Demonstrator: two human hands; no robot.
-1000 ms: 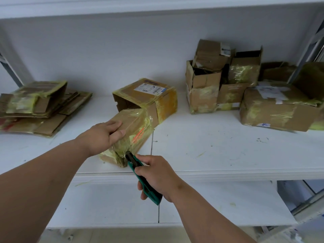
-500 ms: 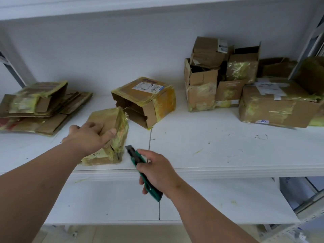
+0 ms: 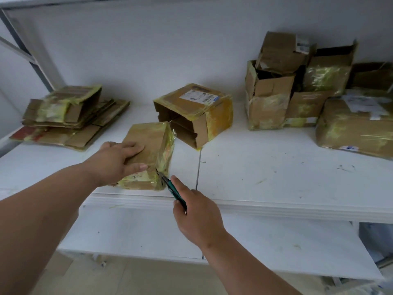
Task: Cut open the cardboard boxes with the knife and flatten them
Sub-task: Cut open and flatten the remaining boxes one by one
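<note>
Left hand (image 3: 119, 161) lies flat, fingers straight, on a brown taped box (image 3: 152, 153); right hand (image 3: 196, 216) grasps the green knife (image 3: 173, 191); blade seemingly touches the box corner; labels unreadable.

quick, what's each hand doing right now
Left hand: open, fingers flat on top of the small taped box, thumb on its near side.
Right hand: grips the green knife, blade at the box's corner.

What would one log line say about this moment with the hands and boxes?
left hand: presses on taped box | right hand: grips knife | blade: at box's near corner | stage: cutting
</note>
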